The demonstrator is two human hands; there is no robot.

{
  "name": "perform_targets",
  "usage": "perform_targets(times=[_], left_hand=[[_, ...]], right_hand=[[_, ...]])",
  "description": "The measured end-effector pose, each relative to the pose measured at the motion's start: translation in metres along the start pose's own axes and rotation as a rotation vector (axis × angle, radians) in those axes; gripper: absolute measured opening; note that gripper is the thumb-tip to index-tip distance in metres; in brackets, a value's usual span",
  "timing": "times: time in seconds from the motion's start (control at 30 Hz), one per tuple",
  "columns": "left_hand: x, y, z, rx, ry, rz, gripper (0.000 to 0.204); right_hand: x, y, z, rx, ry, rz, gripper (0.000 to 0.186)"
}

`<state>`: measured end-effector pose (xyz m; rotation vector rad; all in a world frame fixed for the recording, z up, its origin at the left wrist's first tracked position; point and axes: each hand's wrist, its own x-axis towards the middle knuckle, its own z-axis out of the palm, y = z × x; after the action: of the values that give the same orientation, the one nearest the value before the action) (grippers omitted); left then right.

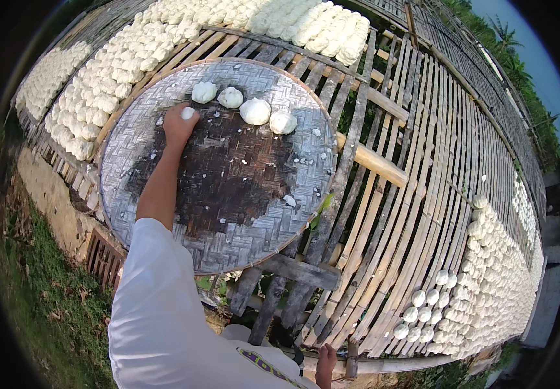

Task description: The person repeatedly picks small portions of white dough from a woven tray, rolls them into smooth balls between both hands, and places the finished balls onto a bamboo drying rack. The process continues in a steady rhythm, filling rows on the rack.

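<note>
1. Left grip [178, 124], a bare hand: fingers curled round a small rounded white doughy-looking lump [188, 113], only partly showing. Grasping it, by the look; whether the lump touches the surface below, cannot tell.
2. Key relation: four larger rounded white lumps [255, 111] lie to the right of the left grip, the nearest just beyond it and slightly right. Their row runs rightward, dropping gently toward the wearer. Each is roundish, with no clear long axis. The left grip is much the nearer; its forearm comes up from the lower left.
3. Under all these: a large round flat woven bamboo tray [312, 162], pale at the margin, dark brown at the middle, scattered with small white crumbs [290, 201]. Held lump over its left part, row over the upper part.
4. Right grip [325, 367]: low at the frame's bottom, well apart from the tray, near the rack edge. Clenched, released or holding, cannot tell.
5. Farther out: a slatted bamboo rack [384, 259] carries the tray, plus dense white lump rows [487, 292] at right, upper left and top. Green grass [59, 292] lower left.
</note>
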<state>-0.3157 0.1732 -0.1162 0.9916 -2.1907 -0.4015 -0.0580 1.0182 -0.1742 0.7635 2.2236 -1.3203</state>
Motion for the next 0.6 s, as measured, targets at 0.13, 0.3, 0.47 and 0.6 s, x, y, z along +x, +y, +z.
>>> perform_targets(times=[0.13, 0.3, 0.47, 0.6], left_hand=[[0.01, -0.013, -0.027, -0.893, 0.001, -0.557, 0.042], [-0.011, 0.039, -0.09, -2.034, -0.455, -0.712, 0.049], [-0.101, 0.178, -0.133, -2.295, -1.053, -0.535, 0.048], [-0.199, 0.298, -0.151, -2.178, -1.527, 0.103, 0.055]], right_hand=[[0.001, -0.016, -0.021, 0.388, 0.01, 0.34, 0.048], [0.014, -0.078, -0.014, 0.476, -0.033, 0.256, 0.055], [0.002, -0.204, 0.03, 0.376, -0.051, -0.165, 0.036], [-0.037, -0.295, 0.063, 0.924, -0.696, -0.2, 0.063]])
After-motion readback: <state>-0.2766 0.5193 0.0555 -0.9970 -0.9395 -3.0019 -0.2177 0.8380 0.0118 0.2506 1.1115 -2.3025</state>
